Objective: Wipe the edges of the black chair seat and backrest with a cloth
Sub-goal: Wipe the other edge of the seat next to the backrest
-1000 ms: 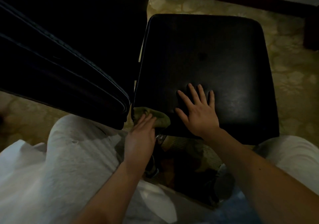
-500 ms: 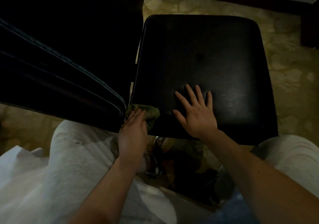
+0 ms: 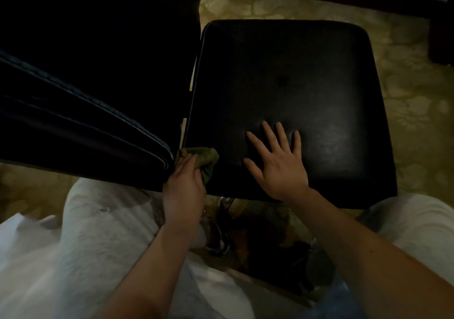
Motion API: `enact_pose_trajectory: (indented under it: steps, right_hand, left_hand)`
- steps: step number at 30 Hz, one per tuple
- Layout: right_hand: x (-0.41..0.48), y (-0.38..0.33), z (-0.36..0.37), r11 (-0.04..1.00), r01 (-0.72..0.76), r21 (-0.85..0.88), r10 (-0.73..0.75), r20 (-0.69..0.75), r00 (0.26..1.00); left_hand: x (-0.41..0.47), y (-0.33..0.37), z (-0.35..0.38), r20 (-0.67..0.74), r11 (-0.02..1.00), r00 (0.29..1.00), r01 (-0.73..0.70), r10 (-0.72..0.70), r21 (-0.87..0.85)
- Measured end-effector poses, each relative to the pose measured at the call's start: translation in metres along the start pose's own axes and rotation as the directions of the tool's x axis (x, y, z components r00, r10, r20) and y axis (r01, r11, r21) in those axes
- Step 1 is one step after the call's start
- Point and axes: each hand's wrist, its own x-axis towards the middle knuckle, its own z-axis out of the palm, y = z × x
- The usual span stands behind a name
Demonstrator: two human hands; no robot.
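backrest [image 3: 86,122]: black, fills upper left of my view; its piped edge runs down to frame centre and ends just beside the cloth.
left hand [image 3: 184,188]: lower centre-left, forearm up from bottom edge; fingers straight, together, pressing on the cloth; thumb hidden.
cloth [image 3: 205,157]: green, bunched at the seat's near-left corner, between backrest edge and seat, under my left fingertips.
seat [image 3: 294,73]: black, centre to right.
right hand [image 3: 280,168]: right of the cloth, not touching it; palm flat on the seat, fingers spread, holding nothing.
hands: apart.
carpet [image 3: 417,102]: patterned, right edge.
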Motion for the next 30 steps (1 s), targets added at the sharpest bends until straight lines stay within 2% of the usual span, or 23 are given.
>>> enact_pose_trajectory:
  steps: [11,19,30]
  right_hand:
    - [-0.001,0.0,0.0,1.0,0.001,-0.006,-0.001,-0.001,1.0]
    - [-0.002,0.001,0.002,1.0,0.0,0.004,0.001,-0.02,1.0]
    - [-0.001,0.001,0.002,1.0,0.004,0.016,-0.004,-0.019,1.0]
  left_hand:
    - [-0.012,0.006,-0.007,0.05,0.998,0.999,-0.01,0.007,0.055]
    - [0.011,0.014,-0.004,-0.001,1.0,1.0,-0.003,0.003,0.008]
    - [0.002,0.007,0.0,0.059,1.0,0.998,0.027,-0.028,0.016]
